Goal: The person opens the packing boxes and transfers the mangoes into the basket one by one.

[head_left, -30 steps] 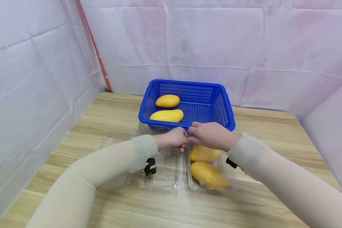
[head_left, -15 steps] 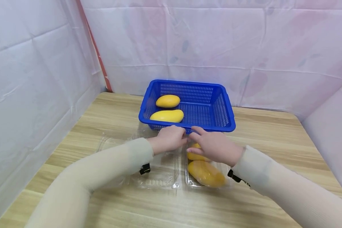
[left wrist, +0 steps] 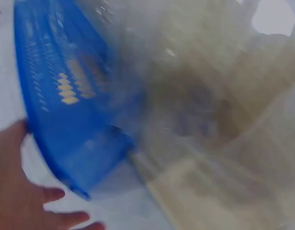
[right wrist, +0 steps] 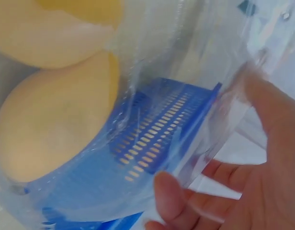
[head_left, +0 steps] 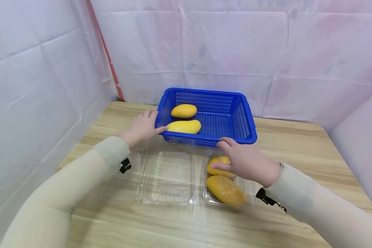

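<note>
Your left hand (head_left: pixel 142 126) is spread at the left end of the blue basket (head_left: pixel 204 138), gripping nothing; its thumb lies over the rim, the tip close by the longer mango (head_left: pixel 186 126), contact unclear. Your right hand (head_left: pixel 246 162) has thumb and fingers parted above the filled clear container (head_left: pixel 208 199); whether it touches the plastic, you can't tell. Two mangoes (head_left: pixel 224 189) lie inside that. Behind the longer mango, a smaller mango (head_left: pixel 184 111) rests in the basket; another clear container (head_left: pixel 168 175) sits in front.
</note>
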Demonstrator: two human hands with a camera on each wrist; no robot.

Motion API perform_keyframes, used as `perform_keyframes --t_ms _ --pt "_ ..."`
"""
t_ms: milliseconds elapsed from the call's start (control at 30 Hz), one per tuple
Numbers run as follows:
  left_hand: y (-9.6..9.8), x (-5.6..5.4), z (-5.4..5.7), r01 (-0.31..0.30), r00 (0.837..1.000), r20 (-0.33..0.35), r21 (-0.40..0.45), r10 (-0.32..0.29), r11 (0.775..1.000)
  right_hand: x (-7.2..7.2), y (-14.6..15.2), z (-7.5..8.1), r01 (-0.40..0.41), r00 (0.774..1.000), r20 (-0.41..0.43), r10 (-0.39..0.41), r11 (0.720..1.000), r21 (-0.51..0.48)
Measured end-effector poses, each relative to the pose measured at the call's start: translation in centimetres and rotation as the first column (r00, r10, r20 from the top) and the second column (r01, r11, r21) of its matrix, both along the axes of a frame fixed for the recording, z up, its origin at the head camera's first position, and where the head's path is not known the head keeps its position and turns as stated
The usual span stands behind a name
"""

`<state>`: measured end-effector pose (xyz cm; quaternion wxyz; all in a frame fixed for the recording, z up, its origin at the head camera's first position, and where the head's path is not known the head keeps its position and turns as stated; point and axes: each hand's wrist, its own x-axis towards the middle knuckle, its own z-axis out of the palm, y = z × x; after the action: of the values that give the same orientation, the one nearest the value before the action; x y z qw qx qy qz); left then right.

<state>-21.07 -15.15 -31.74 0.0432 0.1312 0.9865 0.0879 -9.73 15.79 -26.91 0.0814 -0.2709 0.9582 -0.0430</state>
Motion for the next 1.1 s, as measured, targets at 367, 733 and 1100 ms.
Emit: perform_keyframes --t_ms 367,733,1100 --pt "-1.4 -0.6 -1.2 0.028 0.931 0.356 0.140 -0.077 0.990 1.6 2.1 2.1 0.159 0.978 0.138 -0.154 0.987 -0.027" --pt "-1.1 -0.6 -0.4 0.021 0.874 0.470 0.218 -0.123 0.976 2.9 8.6 1.9 0.231 0.965 0.161 -0.208 0.963 -0.137" --pt "-1.2 -1.0 -0.4 0.026 0.869 0.477 0.225 -0.133 0.974 2.9 11.8 0.7 0.302 0.945 0.195 -0.264 0.932 -0.202"
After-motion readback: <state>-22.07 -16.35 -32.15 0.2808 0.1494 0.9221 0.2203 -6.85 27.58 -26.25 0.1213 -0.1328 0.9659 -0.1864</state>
